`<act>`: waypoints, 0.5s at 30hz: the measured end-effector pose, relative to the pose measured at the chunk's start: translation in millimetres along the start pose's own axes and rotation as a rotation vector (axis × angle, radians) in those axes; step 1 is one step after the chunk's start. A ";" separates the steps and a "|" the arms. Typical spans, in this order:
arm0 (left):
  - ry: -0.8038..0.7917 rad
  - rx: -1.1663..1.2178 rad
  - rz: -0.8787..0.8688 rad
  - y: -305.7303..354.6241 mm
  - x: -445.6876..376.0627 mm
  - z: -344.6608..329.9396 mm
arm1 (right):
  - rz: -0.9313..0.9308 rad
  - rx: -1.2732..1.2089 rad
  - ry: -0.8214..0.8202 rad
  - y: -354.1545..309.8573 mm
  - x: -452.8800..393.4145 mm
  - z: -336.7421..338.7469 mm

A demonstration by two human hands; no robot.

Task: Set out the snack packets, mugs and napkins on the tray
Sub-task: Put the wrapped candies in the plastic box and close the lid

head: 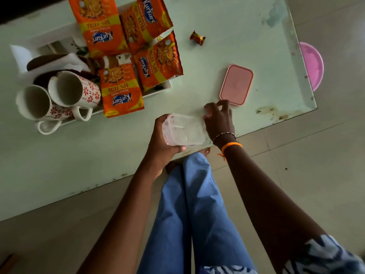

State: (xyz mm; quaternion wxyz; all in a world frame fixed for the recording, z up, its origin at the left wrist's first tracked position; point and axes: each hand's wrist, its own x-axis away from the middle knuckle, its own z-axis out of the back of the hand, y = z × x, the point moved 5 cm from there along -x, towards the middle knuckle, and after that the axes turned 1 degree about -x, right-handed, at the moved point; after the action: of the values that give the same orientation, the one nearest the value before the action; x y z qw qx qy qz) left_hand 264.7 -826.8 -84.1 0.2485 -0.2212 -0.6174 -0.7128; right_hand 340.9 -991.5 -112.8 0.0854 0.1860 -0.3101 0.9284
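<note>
Left hand (162, 143) is wrapped around a clear plastic container (183, 129) held above the table's (79, 155) near edge; right hand (219, 120), fingers loosely curled, touches the container's right end. On the white tray (158, 90) at the far left corner lie four orange snack packets (120, 89), two patterned mugs (59, 95) on their sides, and white napkins (73, 60). A pink lid (236, 84) lies near the right edge, just beyond the right hand.
</note>
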 end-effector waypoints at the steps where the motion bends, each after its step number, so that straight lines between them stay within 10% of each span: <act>1: -0.008 -0.012 -0.015 1.4 -1.7 0.3 | -0.001 0.019 0.000 -1.1 -2.1 -2.4; 9: 0.043 -0.121 -0.150 23.5 -11.8 -4.4 | 0.071 -0.260 0.228 -34.4 -2.7 51.7; 15: 0.141 -0.033 -0.185 49.0 -17.4 -9.1 | 0.395 -0.230 -0.026 -75.8 17.9 57.9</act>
State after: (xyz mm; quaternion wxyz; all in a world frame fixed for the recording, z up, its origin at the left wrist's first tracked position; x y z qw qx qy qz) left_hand 308.9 -840.0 -58.4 0.2208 -0.1164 -0.6045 -0.7565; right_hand 362.3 -965.8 -21.7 -0.0816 0.1228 -0.4453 0.8832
